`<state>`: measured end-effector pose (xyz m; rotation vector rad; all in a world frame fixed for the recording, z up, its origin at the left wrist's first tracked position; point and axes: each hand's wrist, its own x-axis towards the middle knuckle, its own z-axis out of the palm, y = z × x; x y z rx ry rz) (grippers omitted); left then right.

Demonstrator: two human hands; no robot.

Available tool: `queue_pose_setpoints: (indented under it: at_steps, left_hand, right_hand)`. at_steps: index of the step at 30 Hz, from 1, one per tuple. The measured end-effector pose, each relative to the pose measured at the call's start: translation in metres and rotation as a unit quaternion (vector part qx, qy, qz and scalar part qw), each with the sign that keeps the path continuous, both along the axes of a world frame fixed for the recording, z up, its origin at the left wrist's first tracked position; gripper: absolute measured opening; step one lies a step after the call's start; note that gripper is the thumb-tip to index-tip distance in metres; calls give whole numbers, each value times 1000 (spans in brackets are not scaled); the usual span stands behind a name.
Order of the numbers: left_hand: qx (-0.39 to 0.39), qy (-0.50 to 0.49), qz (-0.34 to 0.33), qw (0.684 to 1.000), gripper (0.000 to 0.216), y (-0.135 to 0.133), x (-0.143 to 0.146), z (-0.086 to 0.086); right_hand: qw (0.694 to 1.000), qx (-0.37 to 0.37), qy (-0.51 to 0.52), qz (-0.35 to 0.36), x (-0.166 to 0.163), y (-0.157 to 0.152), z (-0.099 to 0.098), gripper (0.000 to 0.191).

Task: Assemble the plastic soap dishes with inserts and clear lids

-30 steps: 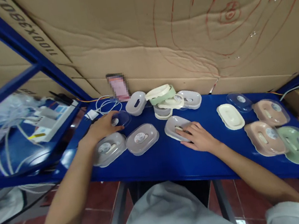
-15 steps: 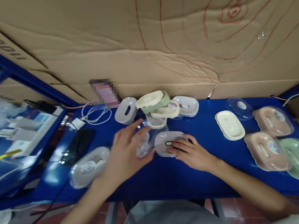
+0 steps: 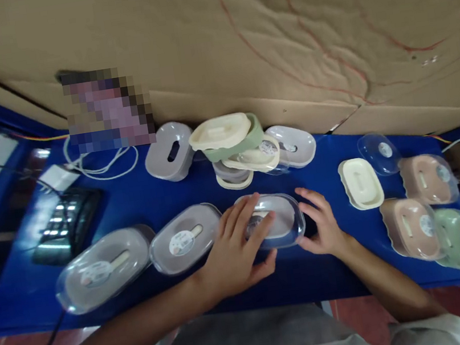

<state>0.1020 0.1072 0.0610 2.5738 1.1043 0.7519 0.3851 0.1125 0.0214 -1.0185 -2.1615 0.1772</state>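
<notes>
A pale grey plastic box with a white handle piece point(image 3: 279, 225) stands at the middle of the blue table, under a clear lid point(image 3: 295, 236). My left hand point(image 3: 239, 246) reaches across the left part of the lid, fingers stretched out and spread, thumb near the front rim. At the right end, my right hand point(image 3: 321, 221) curves its fingers and thumb around the lid's rim. Left of them sit a lidded grey box with a round label point(image 3: 197, 217), close beside my left hand, and another lidded grey box point(image 3: 134, 253). Whether the middle lid is fully seated cannot be seen.
Behind lie a grey box point(image 3: 159, 160), stacked cream lids point(image 3: 231, 123), a green box point(image 3: 256, 134) and another grey box point(image 3: 306, 146). A cream lid point(image 3: 371, 177), pink boxes point(image 3: 400, 242) and a green box point(image 3: 444, 261) stand right. A white cable point(image 3: 104, 174) lies left.
The clear lid has moved right from beside the middle box onto it. My left hand followed; my right hand went from inside the box to its right end. The view shifted closer.
</notes>
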Motion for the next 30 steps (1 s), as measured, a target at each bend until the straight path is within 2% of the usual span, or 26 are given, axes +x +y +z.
queue_pose_setpoints:
  at_steps: [2,4,6,8,10,12,20,25,30]
  left_hand:
    - [-3,5,-6,1000,70,5,-2,-3]
    - [1,20,-17,1000,70,9,-4,-4]
    - [4,35,-31,999,68,11,-3,-5]
    - [2,50,-37,998,66,10,-1,-7]
    - [-3,65,-31,997,63,9,2,-8]
    - [-9,70,-26,997,61,8,3,-10]
    - [-68,24,7,997,75,7,2,-20]
    - [-42,83,0,996,80,8,3,-19]
    - [-44,123,6,991,76,8,2,-14]
  right_hand:
    - [999,-28,-13,43,0,-1,-3,88]
    - [997,-32,-14,66,-1,-4,-4,98]
    - [995,-38,-39,84,-1,-6,-3,95]
    - [991,-59,-75,94,-1,-7,0,81]
    - [988,-85,-95,87,-2,-6,2,66]
    - [988,-98,-92,71,-3,-4,3,59]
    - [986,-121,-95,57,-5,1,4,71]
    - [978,-112,-165,64,-4,-1,4,73]
    - [980,-84,-169,62,-1,-3,6,79]
